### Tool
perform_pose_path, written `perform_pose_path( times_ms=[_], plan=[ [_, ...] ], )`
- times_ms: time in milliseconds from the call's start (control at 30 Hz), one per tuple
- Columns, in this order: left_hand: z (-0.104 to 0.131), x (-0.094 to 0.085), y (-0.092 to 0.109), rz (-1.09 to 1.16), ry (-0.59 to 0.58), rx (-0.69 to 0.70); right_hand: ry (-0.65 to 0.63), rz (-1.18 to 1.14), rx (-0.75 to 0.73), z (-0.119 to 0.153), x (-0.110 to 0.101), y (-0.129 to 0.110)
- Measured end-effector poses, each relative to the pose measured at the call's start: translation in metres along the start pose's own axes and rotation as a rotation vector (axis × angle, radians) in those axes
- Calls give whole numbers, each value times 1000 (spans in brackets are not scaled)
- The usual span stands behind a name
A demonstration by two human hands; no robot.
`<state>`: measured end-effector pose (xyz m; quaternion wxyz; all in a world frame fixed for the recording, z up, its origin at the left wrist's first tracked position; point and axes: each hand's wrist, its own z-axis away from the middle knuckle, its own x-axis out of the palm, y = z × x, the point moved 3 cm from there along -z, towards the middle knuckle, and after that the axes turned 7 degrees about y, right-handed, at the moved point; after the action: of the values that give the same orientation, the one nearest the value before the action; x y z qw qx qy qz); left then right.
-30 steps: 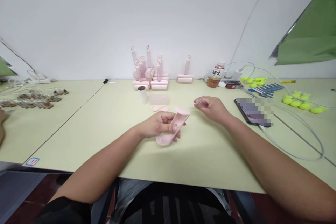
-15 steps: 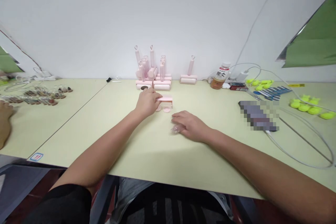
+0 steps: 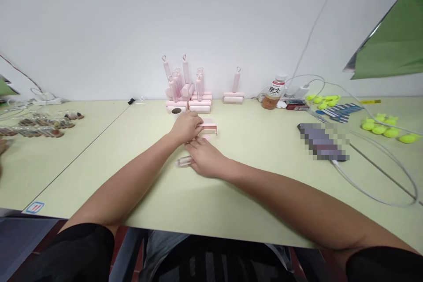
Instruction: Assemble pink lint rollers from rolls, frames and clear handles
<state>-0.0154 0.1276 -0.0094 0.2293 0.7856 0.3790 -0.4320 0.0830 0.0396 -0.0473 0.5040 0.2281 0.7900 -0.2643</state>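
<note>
My left hand (image 3: 185,128) is closed on one end of a pink lint roller housing (image 3: 209,128), a long piece held just above the table. Below and in front of it, my right hand (image 3: 207,157) is closed on a clear pinkish handle (image 3: 185,161), whose end sticks out to the left. Its fingertips lie close to my left fingers; whether they touch cannot be made out. A small round pink piece (image 3: 206,137) lies between the hands, partly covered. Behind my left hand is a white sticky roll (image 3: 176,111) with a dark core opening.
Several pink lint rollers (image 3: 200,103) stand by the wall, with a single one (image 3: 233,98) to their right. Further right are a bottle (image 3: 274,93), a pixelated phone (image 3: 322,141) with its cable, and yellow-green pieces (image 3: 378,128). Small wrapped items (image 3: 42,123) lie left.
My right hand has moved left with the clear handle, coming in front of my left hand. My left hand stays on the pink housing. The view has shifted slightly.
</note>
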Motion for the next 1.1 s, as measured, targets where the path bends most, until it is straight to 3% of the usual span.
perform_pose_path(
  times_ms=[333,633,833,1100],
  plan=[
    [-5,-5,5,-27,-73,53,-90,-20,51,-7,-7,-1],
    [4,7,7,-155,-143,158,-60,-20,10,1,-8,-3],
    [10,15,4,-163,-118,210,-71,-26,7,2,-8,-1],
    [7,7,4,-197,-197,227,-95,-96,-26,-5,-10,8]
  ],
)
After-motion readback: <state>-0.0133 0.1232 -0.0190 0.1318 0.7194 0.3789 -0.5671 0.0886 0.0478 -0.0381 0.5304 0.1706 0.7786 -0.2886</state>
